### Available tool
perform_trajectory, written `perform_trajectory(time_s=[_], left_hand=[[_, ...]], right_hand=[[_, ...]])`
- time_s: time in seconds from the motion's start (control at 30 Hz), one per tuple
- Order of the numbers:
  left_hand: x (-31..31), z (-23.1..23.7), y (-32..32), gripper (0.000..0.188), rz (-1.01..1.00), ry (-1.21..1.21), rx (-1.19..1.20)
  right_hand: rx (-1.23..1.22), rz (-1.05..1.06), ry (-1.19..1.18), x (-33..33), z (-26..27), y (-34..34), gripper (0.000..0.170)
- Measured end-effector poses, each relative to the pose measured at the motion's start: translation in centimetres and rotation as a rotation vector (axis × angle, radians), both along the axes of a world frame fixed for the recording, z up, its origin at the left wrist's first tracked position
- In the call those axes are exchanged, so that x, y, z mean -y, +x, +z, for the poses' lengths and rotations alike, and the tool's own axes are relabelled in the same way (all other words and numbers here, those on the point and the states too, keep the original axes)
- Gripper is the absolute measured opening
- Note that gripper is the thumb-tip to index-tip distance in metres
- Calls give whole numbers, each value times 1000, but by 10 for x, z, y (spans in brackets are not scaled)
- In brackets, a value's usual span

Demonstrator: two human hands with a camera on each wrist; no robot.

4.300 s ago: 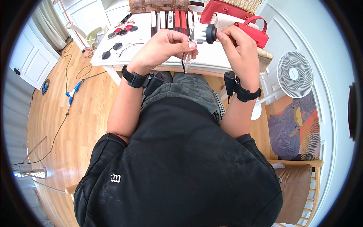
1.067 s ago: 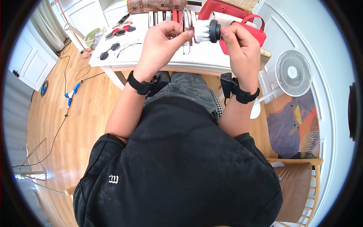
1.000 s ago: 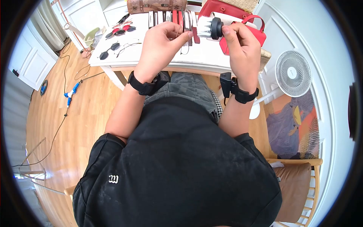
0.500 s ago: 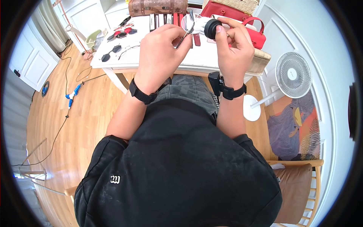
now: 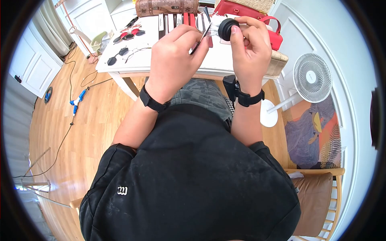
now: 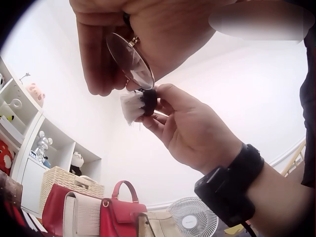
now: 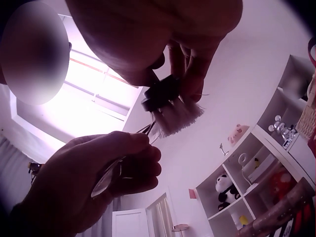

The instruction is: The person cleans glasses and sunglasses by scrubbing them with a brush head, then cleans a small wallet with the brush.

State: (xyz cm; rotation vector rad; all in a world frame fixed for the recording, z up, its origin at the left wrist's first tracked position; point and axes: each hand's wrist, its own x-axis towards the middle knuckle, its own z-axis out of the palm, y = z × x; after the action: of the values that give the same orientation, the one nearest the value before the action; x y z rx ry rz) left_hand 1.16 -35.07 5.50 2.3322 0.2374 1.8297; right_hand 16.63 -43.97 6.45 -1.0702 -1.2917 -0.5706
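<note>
My left hand [image 5: 173, 60] holds a pair of eyeglasses [image 5: 202, 38] above the table, gripped between thumb and fingers; its back is turned up in the head view. One clear round lens [image 6: 129, 59] with a thin metal rim shows in the left wrist view. In my right hand [image 5: 254, 50] is a small round brush [image 5: 228, 29], pinched by its black base. Its white bristles [image 7: 177, 117] reach toward the glasses, close beside the frame in the right wrist view. Part of the glasses is hidden behind my left fingers.
On the white table [image 5: 136, 66] lie several sunglasses [image 5: 117, 57] at the left and a row of upright books [image 5: 161, 25] behind. A brown case [image 5: 167, 7] and red handbags [image 5: 275, 39] stand at the back. A white fan [image 5: 311, 78] is at the right.
My left hand has turned over, swinging the glasses until they stand edge-on. The brush in my right hand has turned so its black base faces the head camera; it stays close to the glasses.
</note>
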Motion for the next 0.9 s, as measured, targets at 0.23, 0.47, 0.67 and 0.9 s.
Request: perform_trajectory(time_s=[0.23, 0.47, 0.67, 0.9], left_hand=[[-3, 4, -3, 9, 23, 54, -5], [4, 5, -3, 10, -12, 46, 16], [4, 7, -7, 10, -7, -10, 2], [7, 9, -11, 10, -26, -27, -8]], right_hand=[[37, 121, -166, 14, 5, 10, 20], [111, -136, 95, 6, 4, -2, 23], [237, 17, 59, 12, 8, 1, 27], [317, 104, 29, 13, 10, 13, 27]])
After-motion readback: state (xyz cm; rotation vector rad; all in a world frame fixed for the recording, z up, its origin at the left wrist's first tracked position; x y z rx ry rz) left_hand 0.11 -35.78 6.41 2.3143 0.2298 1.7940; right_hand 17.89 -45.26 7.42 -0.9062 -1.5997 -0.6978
